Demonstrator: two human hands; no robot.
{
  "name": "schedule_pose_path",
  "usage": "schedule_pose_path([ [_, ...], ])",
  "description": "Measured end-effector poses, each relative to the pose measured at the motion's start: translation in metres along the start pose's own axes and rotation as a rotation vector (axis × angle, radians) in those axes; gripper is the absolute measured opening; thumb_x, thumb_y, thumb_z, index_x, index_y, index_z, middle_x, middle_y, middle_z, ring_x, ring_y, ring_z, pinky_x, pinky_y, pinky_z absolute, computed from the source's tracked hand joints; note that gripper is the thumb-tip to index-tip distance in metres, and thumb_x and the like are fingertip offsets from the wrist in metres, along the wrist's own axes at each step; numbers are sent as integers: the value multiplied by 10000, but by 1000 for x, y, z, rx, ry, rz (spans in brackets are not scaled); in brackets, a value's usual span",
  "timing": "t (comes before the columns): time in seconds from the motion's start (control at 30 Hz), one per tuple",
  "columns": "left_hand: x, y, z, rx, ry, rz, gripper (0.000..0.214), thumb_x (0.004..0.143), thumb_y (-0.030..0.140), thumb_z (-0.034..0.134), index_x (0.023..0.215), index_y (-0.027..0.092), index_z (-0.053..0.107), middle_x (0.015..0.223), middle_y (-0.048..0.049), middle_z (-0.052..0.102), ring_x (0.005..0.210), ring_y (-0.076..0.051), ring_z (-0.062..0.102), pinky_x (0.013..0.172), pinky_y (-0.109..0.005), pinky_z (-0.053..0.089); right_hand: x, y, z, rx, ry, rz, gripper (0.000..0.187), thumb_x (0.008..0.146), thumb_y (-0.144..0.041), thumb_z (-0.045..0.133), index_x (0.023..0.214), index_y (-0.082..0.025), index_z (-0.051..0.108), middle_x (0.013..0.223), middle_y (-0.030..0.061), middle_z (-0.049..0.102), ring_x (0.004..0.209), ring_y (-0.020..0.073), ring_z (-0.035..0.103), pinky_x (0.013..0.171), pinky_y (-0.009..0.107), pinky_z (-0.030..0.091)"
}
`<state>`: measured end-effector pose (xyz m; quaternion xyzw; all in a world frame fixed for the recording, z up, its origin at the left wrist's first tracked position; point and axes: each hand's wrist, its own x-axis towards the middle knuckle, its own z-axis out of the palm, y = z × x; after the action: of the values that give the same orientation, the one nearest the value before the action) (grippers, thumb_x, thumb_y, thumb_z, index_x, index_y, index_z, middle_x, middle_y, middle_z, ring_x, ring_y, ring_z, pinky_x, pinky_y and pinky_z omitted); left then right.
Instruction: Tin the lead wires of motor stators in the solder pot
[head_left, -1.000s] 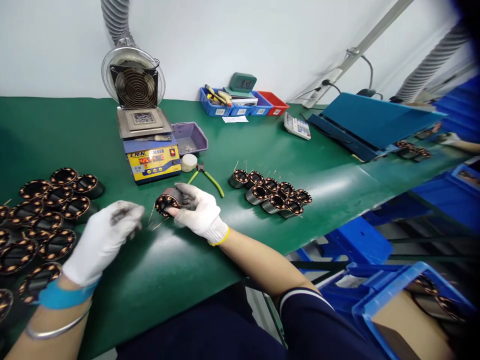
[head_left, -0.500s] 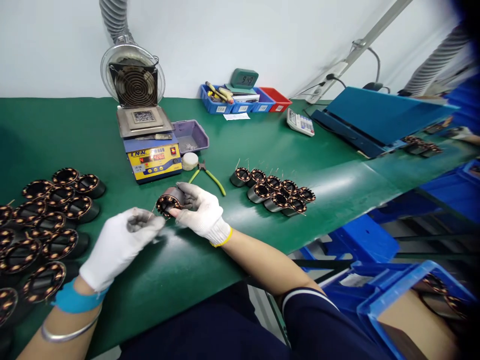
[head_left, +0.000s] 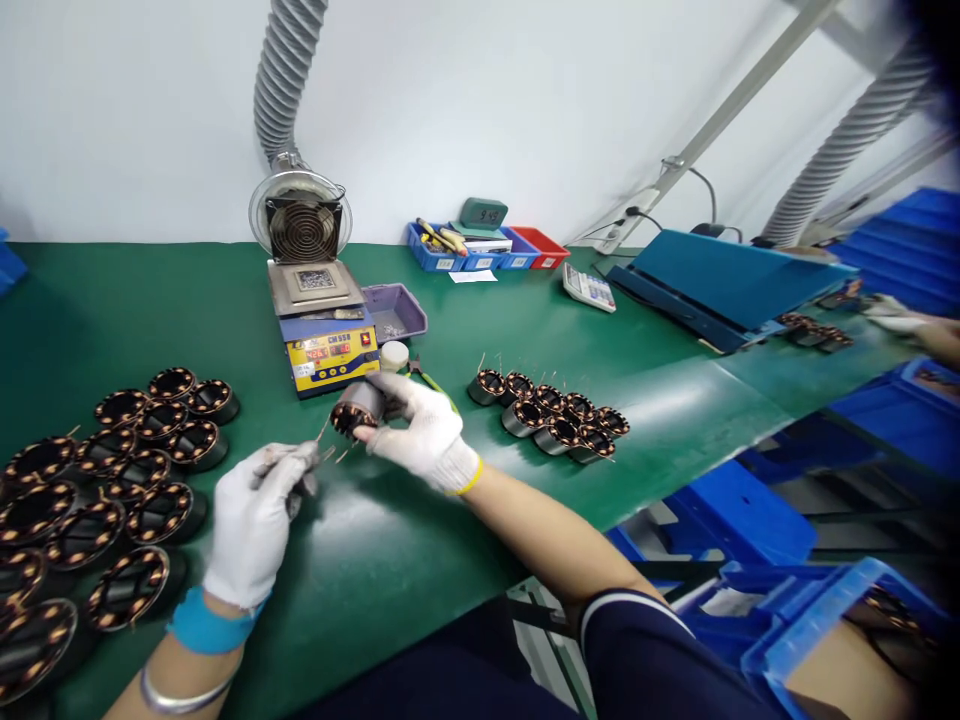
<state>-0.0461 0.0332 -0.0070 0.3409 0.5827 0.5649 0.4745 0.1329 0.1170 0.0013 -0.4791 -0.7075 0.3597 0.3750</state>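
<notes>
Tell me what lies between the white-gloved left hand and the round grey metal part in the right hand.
The head view shows thin copper-coloured wires there, over the green tabletop.

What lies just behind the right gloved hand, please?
Just behind the right gloved hand are green-handled pliers; only part of them shows. The hand covers the rest.
</notes>
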Motion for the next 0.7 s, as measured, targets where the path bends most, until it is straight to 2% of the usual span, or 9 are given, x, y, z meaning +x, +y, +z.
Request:
schedule_pose_path([
  [0.07, 0, 0, -3, -49, 161, 95, 262, 748, 417, 699, 783, 159, 671, 617, 8, 598, 524, -98, 482, 444, -197, 333, 30, -11, -8, -167, 76, -77, 658, 633, -437, 755, 1229, -189, 627, 1102, 67, 696, 912, 206, 673, 846, 329, 563],
  [0.13, -1, -1, -3, 26, 205, 212, 224, 773, 386, 684, 783, 163, 672, 641, 5, 614, 556, -111, 526, 480, -210, 383, 70, -25, -16, -352, 137, -164, 633, 676, -428, 722, 1251, -192, 603, 1152, 60, 678, 1033, 224, 642, 942, 352, 521],
  [0.2, -3, -4, 1, 227, 130, 394, 182, 811, 346, 661, 782, 168, 674, 662, 2, 628, 593, -120, 565, 552, -226, 435, 113, -42, -20, -542, 138, -228, 611, 729, -434, 670, 1278, -186, 566, 1185, 62, 658, 1109, 251, 609, 983, 400, 488],
  [0.3, -7, -14, 7, 541, -20, 739, 144, 852, 285, 635, 768, 170, 657, 668, 1, 622, 610, -126, 583, 610, -247, 448, 169, -66, -19, -783, 80, -264, 585, 787, -435, 602, 1304, -175, 515, 1197, 85, 637, 1115, 290, 596, 950, 466, 482],
  [0.37, -8, -19, 10, 669, -42, 902, 129, 856, 265, 638, 775, 165, 639, 652, 2, 599, 587, -127, 567, 590, -259, 432, 196, -76, -13, -892, 46, -277, 556, 792, -419, 597, 1287, -179, 515, 1167, 91, 643, 1079, 297, 607, 909, 465, 495],
  [0.5, -7, -22, 11, 765, -5, 1004, 98, 861, 252, 637, 864, 155, 633, 647, 7, 583, 569, -133, 545, 570, -274, 422, 222, -80, 5, -1023, -3, -320, 505, 786, -370, 613, 1247, -183, 528, 1135, 93, 651, 1039, 294, 624, 858, 429, 517],
  [0.7, -8, -20, 12, 808, 4, 1024, 114, 873, 267, 614, 875, 153, 618, 665, -5, 603, 598, -149, 575, 575, -277, 439, 222, -72, 30, -1172, -81, -333, 499, 796, -307, 621, 1263, -169, 511, 1169, 119, 628, 1049, 305, 628, 842, 418, 528],
])
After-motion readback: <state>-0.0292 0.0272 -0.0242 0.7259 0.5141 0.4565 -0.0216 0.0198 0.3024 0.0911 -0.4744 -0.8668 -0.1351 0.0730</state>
